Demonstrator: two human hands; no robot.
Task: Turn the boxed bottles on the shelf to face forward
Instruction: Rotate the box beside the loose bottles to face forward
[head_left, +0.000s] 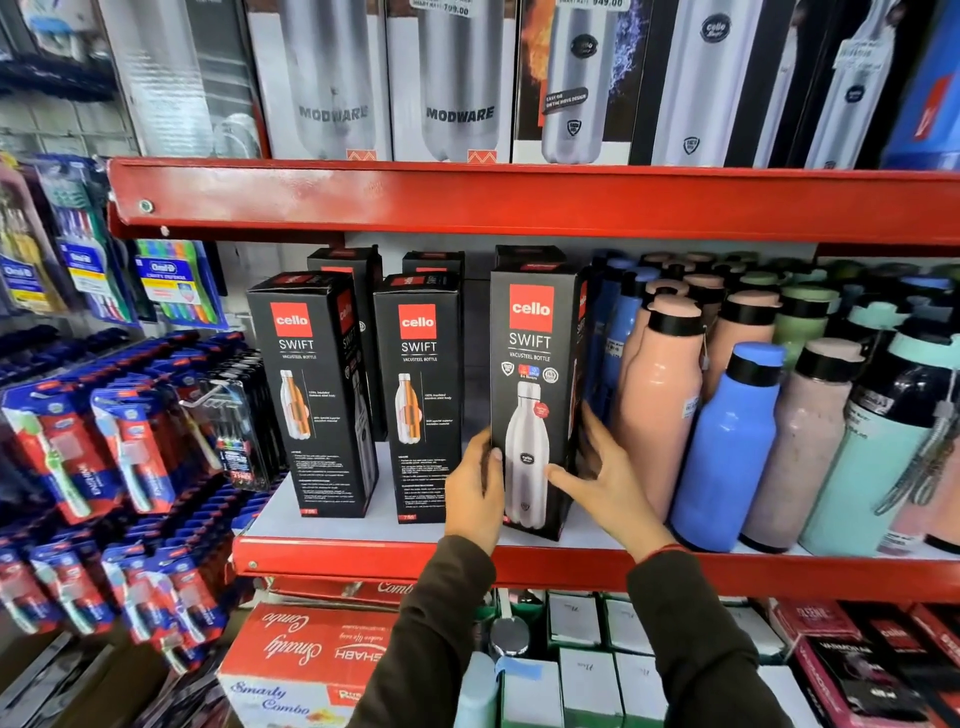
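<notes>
Head view: three black Cello Swift bottle boxes stand upright in a front row on the white board of the middle shelf (374, 512), behind its red front lip. The left hand (475, 491) and right hand (605, 480) clasp the right-hand Swift box (530, 395) low down, left thumb on its front left edge, right thumb on the front face and right fingers wrapped round its right side. This box shows a printed steel bottle on its front panel and stands at the shelf's front, its base close to the lip.

The middle Swift box (420, 395) stands just left of it, a narrow dark gap between them, the left hand filling the lower part of that gap. The left Swift box (311, 395) is angled, showing a side panel, with a wider strip of bare board between it and the middle one. More black boxes stand behind the row.

On the right, a pink bottle (657, 400) stands just beside the held box, the right fingers squeezed between them; a blue bottle (730, 447) stands further right, near the front edge. Above, the red upper shelf (519, 200) leaves some headroom over the box tops. Toothbrush packs (104, 447) hang left of the shelf end.
</notes>
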